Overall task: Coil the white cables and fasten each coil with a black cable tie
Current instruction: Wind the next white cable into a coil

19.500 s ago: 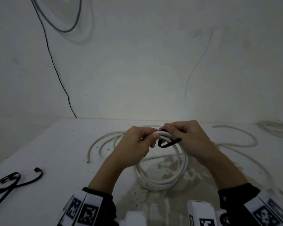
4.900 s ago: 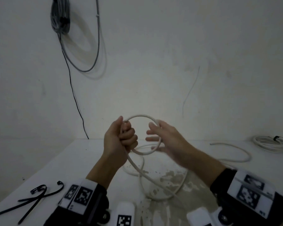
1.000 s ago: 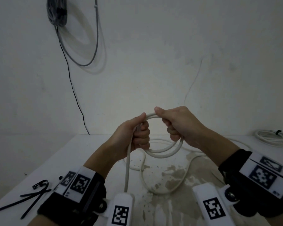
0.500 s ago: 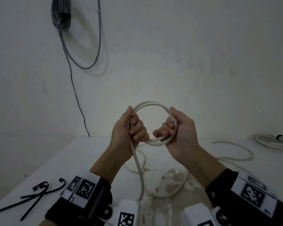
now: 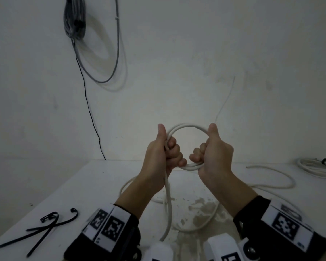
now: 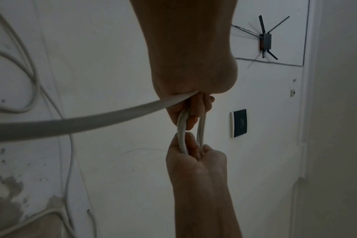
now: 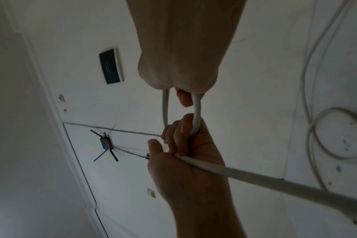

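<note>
spare black cable ties [image 5: 45, 226] lie at the left on the counter [image 5: 94, 183], untouched, same spot as before. my left hand [image 5: 162, 157] has its grip clamped on the left side of the white cable coil [image 5: 186, 128], fingers curled round it, thumb up; the left wrist view shows the strands running through the fist. the free tail [image 5: 167, 204] drops from this fist down to the counter and loops there, so there's slack left to wind. the coil is held upright in the air between both hands, above the counter. compared with half a second ago the loop is rounder and wider, and i count about two turns now against a single open loop a few seconds back. my right hand [image 5: 213, 157] is clamped on the right side of the coil, thumb up, lower strands pinched under the fingers. far right, a finished coil [image 5: 316, 167] with a black tie on it sits at the counter edge; another loose white cable [image 5: 271, 178] lies near it. my read: coiling is mid-way, tie step not yet due.
</note>
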`<action>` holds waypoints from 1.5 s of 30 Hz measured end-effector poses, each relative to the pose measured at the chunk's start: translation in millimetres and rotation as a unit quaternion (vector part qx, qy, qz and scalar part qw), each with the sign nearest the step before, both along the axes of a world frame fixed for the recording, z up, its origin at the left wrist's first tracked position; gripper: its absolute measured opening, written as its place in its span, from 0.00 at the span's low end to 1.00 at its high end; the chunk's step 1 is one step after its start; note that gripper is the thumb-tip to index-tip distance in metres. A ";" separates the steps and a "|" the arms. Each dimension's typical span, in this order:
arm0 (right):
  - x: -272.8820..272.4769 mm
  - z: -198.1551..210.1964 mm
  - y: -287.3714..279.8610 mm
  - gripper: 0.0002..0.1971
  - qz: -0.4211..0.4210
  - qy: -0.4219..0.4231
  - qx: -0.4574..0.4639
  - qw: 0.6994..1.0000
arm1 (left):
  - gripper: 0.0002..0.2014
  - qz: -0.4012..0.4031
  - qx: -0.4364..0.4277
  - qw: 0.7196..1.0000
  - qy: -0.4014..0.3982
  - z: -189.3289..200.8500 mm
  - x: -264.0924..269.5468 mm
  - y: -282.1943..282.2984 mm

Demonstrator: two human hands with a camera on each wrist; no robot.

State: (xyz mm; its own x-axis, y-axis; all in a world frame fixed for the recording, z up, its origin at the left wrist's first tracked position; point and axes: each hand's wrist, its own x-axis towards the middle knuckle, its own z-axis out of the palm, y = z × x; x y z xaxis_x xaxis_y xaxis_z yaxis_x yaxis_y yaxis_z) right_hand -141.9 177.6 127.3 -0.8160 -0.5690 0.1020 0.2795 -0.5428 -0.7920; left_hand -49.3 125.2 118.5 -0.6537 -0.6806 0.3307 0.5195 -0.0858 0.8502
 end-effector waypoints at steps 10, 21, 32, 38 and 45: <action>4.3 -3.6 5.2 0.27 0.205 -0.040 -0.027 0.977 | 0.22 0.123 -0.023 0.991 0.038 8.7 1.2 -3.9; 22.1 -63.2 24.7 0.19 0.458 0.351 0.201 0.792 | 0.23 0.040 0.122 0.980 0.155 33.0 25.6 -29.0; -74.3 -32.5 44.3 0.18 0.330 0.546 0.281 0.717 | 0.23 -0.039 -0.002 0.999 0.023 51.0 85.5 -48.2; -94.1 -4.7 43.3 0.08 0.049 0.737 0.394 0.547 | 0.21 -0.030 -0.043 0.997 -0.064 41.5 80.9 -45.5; -79.4 5.4 46.5 0.03 -0.023 0.530 0.228 0.816 | 0.21 0.024 -0.030 0.997 -0.072 28.5 66.4 -42.2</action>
